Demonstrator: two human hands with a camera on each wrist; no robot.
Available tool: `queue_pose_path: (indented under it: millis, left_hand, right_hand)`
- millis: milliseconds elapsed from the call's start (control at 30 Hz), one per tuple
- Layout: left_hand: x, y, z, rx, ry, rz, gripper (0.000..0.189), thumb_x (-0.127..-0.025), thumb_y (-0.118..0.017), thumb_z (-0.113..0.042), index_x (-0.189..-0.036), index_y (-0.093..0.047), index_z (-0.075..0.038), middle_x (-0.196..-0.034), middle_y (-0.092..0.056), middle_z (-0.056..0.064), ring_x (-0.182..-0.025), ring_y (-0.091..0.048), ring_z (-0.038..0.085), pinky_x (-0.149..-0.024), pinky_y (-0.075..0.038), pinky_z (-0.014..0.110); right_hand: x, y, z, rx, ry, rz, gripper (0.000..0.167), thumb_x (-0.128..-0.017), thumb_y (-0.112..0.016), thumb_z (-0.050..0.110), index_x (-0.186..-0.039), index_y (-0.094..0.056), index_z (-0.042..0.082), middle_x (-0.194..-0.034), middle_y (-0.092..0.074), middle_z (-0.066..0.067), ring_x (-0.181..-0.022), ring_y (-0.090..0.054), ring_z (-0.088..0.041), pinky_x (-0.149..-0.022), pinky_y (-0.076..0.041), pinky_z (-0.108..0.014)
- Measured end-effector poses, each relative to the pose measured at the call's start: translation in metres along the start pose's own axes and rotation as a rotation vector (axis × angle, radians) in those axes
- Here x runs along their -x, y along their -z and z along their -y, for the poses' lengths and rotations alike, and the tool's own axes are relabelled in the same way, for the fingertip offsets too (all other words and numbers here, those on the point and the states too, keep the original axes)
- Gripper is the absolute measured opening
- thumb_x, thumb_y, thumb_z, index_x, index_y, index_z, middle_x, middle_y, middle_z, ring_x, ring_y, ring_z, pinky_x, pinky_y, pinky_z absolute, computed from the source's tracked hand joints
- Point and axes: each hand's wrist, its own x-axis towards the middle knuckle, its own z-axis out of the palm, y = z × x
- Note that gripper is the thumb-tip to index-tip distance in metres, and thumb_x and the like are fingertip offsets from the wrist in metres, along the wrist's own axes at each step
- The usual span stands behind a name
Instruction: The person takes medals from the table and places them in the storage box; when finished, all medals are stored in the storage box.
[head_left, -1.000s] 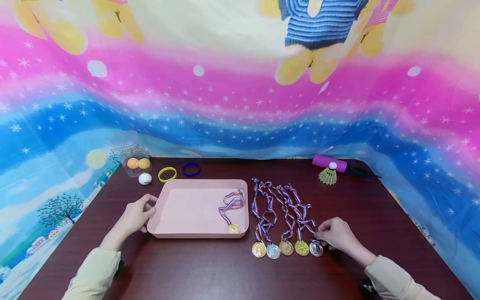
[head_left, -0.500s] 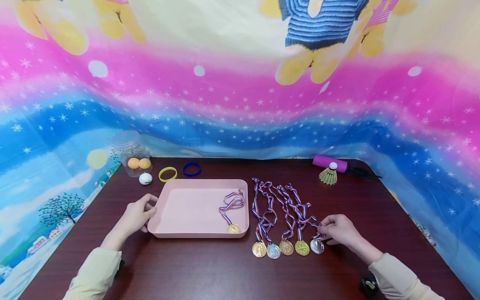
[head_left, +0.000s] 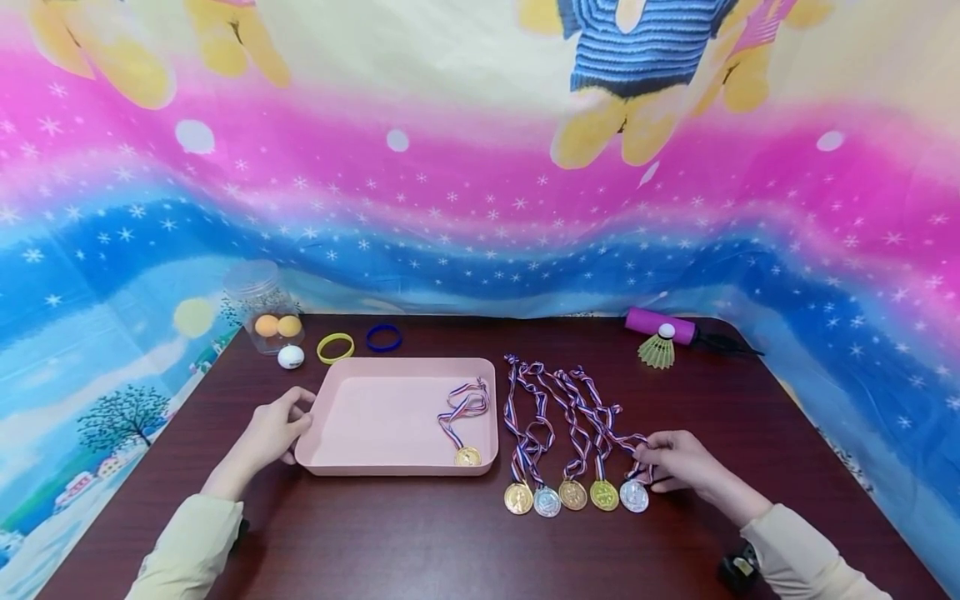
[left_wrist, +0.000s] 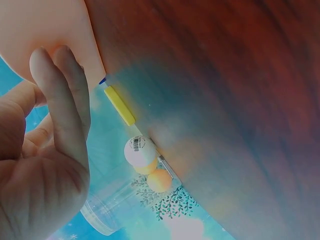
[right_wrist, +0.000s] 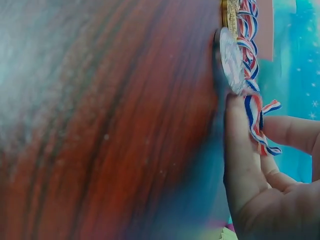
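Note:
My left hand (head_left: pixel 272 429) touches the left end wall of a shallow pink tray (head_left: pixel 318 454) with its fingertips, which the left wrist view shows against the outer wall. In the tray's right part lies a gold medal (head_left: pixel 468 457) with a striped ribbon. Right of the tray, several medals lie in a row, ribbons stretched away from me. My right hand (head_left: pixel 686 458) pinches the striped ribbon (right_wrist: pixel 255 117) of the silver medal (head_left: pixel 634 497) at the row's right end. Beside that medal lies a yellow-gold medal (head_left: pixel 603 495). Some right fingers are hidden in the head view.
Behind the tray lie a yellow wristband (head_left: pixel 335 349) and a blue wristband (head_left: pixel 384 338). A white ball (head_left: pixel 291 357) stands by a clear jar (head_left: pixel 262 287) holding orange balls. At the back right, a shuttlecock (head_left: pixel 657 350) lies against a purple cylinder (head_left: pixel 645 324).
My right hand has moved slightly right, drawing the ribbon by the silver medal outward; that medal has shifted a little. My left hand and the tray stay in place.

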Motion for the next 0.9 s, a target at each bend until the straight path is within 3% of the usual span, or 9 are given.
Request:
queue_pose_path:
  millis: [300, 533, 900]
  left_hand:
    - [0.0006, -0.0002, -0.0008, 0.005, 0.0, -0.002, 0.031, -0.096, -0.048, -0.006, -0.126, -0.044, 0.001, -0.09, -0.063, 0.018, -0.051, -0.058, 0.016, -0.043, -0.054, 0.033]
    - [0.0012, -0.0001, -0.0014, 0.006, -0.003, -0.007, 0.031, -0.096, -0.048, -0.005, -0.126, -0.044, 0.001, -0.088, -0.063, 0.018, -0.049, -0.057, 0.016, -0.043, -0.054, 0.034]
    - [0.0011, -0.001, -0.0006, 0.005, -0.013, -0.013, 0.03, -0.095, -0.048, -0.005, -0.124, -0.045, 0.001, -0.088, -0.064, 0.017, -0.048, -0.057, 0.015, -0.042, -0.054, 0.033]
  right_hand:
    - [0.0001, 0.0039, -0.0016, 0.05, 0.082, 0.091, 0.017, -0.096, -0.05, 0.012, -0.094, -0.053, -0.004, -0.079, -0.07, 0.005, -0.062, -0.055, -0.004, -0.051, -0.045, -0.02]
    - [0.0001, 0.0046, 0.0025, -0.04, 0.078, 0.131, 0.016, -0.1, -0.041, 0.008, -0.097, -0.045, -0.007, -0.081, -0.069, 0.0, -0.066, -0.06, -0.006, -0.061, -0.055, -0.024]
    - [-0.0004, 0.006, 0.0049, -0.115, 0.04, 0.144, 0.018, -0.1, -0.039, 0.01, -0.102, -0.042, -0.008, -0.082, -0.07, -0.002, -0.062, -0.062, -0.007, -0.058, -0.059, -0.027]
